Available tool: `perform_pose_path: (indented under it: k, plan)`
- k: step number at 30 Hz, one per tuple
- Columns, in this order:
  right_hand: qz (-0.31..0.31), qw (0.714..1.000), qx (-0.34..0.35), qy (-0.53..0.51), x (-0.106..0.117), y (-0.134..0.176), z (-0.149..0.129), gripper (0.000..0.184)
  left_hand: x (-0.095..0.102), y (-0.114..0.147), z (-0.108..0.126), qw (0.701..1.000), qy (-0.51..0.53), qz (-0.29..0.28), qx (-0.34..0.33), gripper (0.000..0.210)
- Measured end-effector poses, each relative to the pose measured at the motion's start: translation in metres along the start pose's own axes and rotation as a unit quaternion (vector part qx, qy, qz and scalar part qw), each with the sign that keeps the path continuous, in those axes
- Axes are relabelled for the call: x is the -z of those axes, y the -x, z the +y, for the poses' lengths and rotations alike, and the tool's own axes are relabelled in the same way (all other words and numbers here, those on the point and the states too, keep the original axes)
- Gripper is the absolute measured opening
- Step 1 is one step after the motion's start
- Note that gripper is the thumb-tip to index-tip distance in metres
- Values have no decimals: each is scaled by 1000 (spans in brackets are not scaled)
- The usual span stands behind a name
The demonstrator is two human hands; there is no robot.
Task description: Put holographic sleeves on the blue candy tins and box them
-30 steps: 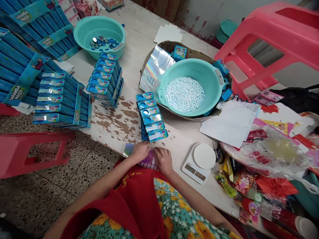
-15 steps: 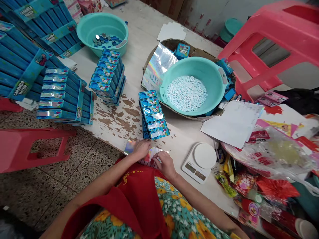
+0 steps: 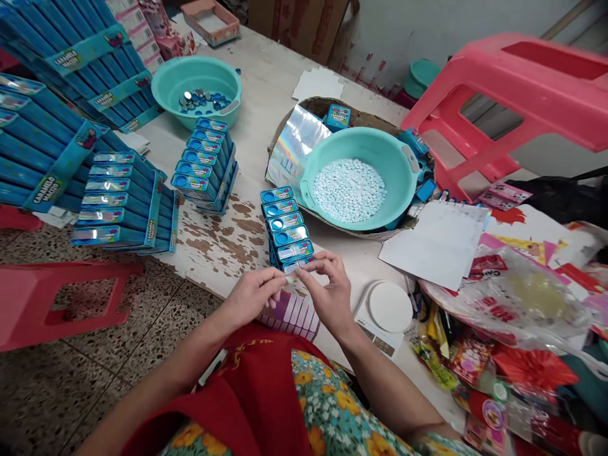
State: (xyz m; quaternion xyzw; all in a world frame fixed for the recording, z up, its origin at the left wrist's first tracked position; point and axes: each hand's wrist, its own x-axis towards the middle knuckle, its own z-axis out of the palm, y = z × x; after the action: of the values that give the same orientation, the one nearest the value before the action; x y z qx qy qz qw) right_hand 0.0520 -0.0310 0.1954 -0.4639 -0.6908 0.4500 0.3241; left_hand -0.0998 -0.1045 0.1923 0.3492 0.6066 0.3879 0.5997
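A small shiny sticker [image 3: 291,277] is pinched between the fingertips of the left hand [image 3: 251,294] and the right hand [image 3: 330,288], both raised just above the table [image 3: 266,76] edge; thumb and forefinger of each hand are closed on it. Directly beneath the fingers a sticker sheet [image 3: 292,313] is seen lying at the table edge, partly hidden by the hands. A white scale [image 3: 384,310] is set just to the right of the right hand. Just beyond the fingertips, nearly touching them, a row of blue boxes [image 3: 285,228] is stacked. Farther out and to the right, a teal basin [image 3: 358,177] filled with white tablets [image 3: 349,190] is placed in a cardboard tray. To the left of the left hand, further box stacks [image 3: 123,202] are ranged, and well beyond them a second basin [image 3: 197,85] holding lids is seen.
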Motion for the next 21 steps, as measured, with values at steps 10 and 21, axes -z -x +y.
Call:
perform_pose_path:
  k: [10,21]
  plan:
    - [48,993,11,103,-36,-68,19,7,37,-54,6,991,-33,103,-78,10]
    - [-7,999,-47,-1,-25,-95,49,19,25,-85,-64,985,-63,161,16,14]
